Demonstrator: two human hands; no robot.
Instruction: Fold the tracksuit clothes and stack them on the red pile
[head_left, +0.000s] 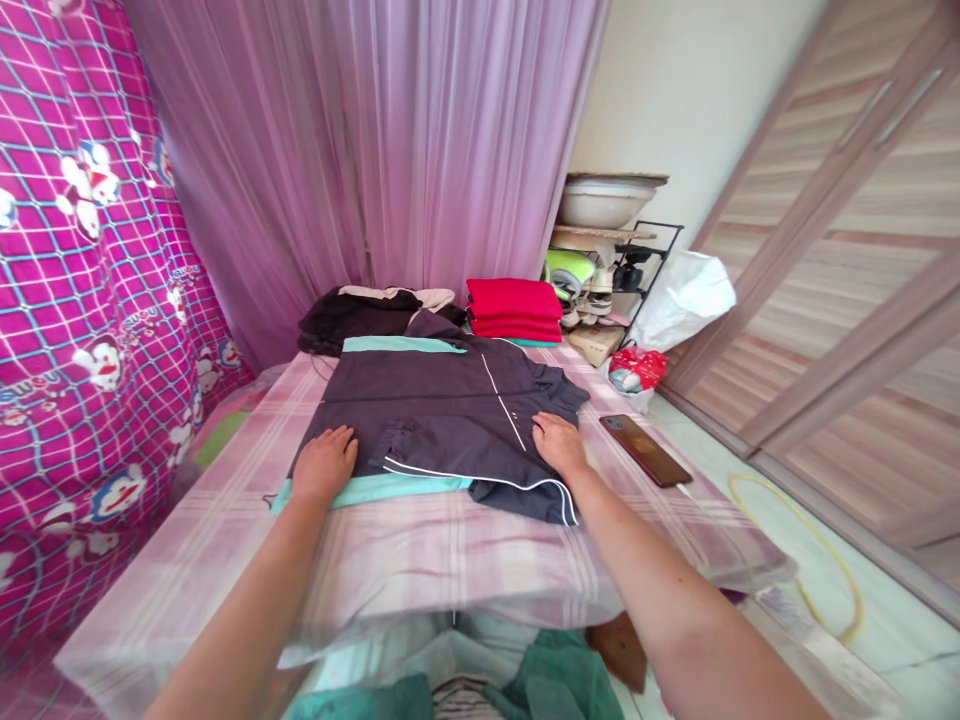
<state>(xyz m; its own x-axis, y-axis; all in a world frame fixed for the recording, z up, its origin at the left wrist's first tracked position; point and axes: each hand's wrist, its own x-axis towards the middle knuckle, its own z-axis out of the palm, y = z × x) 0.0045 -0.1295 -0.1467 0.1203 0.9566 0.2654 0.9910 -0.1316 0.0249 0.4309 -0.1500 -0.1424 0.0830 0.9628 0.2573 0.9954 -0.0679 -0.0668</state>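
Observation:
A dark jacket with white piping and turquoise edging lies flat on the table, its collar end to the right. One sleeve is laid across its front, the cuff pointing left. My left hand rests on the jacket's lower left edge, fingers stretched out. At the right, my right hand lies on the cloth near the shoulder, with its fingers extended. Neither hand has anything gripped in it.
A checked cloth covers the table. Behind the jacket sit dark clothes and a folded red stack. A phone with a cable lies right. Beyond stand a shoe rack, a white bag and a wardrobe.

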